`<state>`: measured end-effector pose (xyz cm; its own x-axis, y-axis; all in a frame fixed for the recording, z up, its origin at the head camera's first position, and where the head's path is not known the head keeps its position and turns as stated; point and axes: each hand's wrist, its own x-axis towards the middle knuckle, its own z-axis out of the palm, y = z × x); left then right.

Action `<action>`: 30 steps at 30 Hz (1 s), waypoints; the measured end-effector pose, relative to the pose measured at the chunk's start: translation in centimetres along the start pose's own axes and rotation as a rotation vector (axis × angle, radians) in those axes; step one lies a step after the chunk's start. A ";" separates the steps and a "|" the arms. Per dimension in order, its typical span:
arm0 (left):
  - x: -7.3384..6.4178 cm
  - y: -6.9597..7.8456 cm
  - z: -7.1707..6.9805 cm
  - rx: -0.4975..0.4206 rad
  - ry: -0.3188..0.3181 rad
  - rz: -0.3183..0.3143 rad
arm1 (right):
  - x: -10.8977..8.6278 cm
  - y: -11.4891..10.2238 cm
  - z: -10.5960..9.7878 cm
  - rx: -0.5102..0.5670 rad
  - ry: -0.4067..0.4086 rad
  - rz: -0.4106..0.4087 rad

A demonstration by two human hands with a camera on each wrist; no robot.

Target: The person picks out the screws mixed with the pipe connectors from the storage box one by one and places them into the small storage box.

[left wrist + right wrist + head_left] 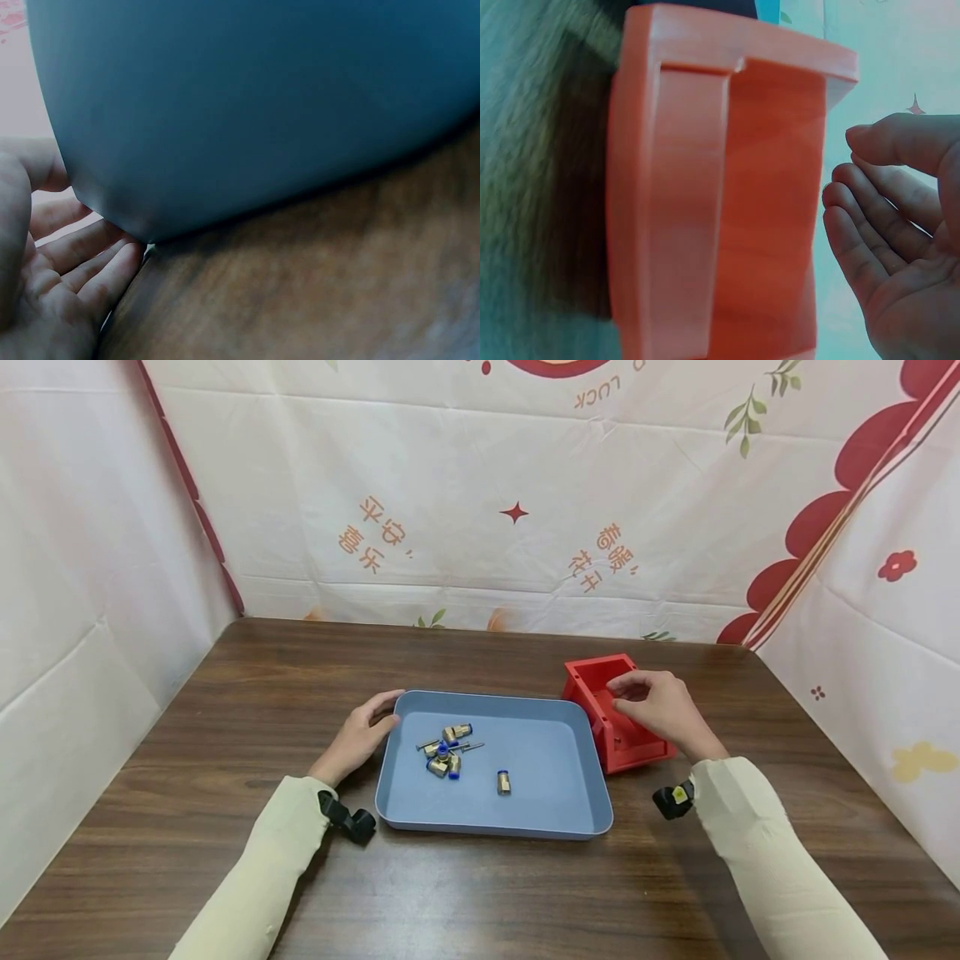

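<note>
A blue-grey tray lies on the table and holds several brass push-in fittings with blue collars, clustered with a few small screws. One more fitting stands apart from them, nearer the front. My left hand rests against the tray's far left corner, thumb at the rim and fingers along the outer wall. Over the red bin, my right hand hovers with loosely bent fingers. In the right wrist view, its thumb and fingers are parted with nothing between them.
The red bin sits against the tray's right side, its open top facing up. Brown wood table surrounds both containers. A printed white cloth hangs behind the table's far edge and along its sides. Each wrist wears a small black camera.
</note>
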<state>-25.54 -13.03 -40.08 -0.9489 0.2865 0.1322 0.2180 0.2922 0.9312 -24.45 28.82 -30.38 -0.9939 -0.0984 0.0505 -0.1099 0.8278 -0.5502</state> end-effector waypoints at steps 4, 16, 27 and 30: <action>0.0 -0.1 -0.1 -0.003 -0.002 0.002 | 0.4 -0.8 0.1 0.001 0.000 -0.012; -0.1 -0.1 -0.1 -0.006 -0.005 0.011 | 1.5 -3.4 1.6 0.034 0.015 -0.132; 0.0 -0.2 0.0 0.002 -0.003 0.013 | 2.2 -5.5 4.6 0.106 -0.021 -0.182; 0.1 -0.2 -0.1 0.005 0.003 0.011 | 2.2 -6.1 5.4 0.120 -0.042 -0.196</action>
<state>-25.64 -13.12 -40.20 -0.9472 0.2868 0.1432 0.2291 0.2933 0.9282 -25.94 20.54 -31.39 -0.9520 -0.2759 0.1328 -0.2962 0.7193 -0.6284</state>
